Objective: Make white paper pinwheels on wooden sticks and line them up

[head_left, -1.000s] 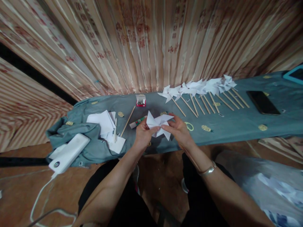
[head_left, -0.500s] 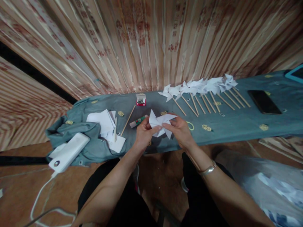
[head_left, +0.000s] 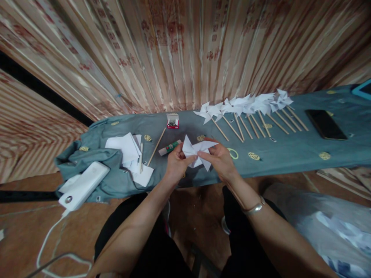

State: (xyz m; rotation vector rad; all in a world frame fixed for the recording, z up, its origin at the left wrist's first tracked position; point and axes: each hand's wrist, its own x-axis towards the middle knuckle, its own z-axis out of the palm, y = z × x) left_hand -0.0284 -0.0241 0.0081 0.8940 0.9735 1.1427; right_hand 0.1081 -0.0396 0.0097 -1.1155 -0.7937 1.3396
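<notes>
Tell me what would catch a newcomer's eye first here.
First, the row of white pinwheels on sticks along the far edge of the cloth, right of centre. Next, the folded paper between the left hand and right hand, mid-picture. Then the black phone, farther right on the cloth.

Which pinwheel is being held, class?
The pinwheel between the left hand and right hand, no stick showing; the other pinwheels lie in a row with sticks.
</notes>
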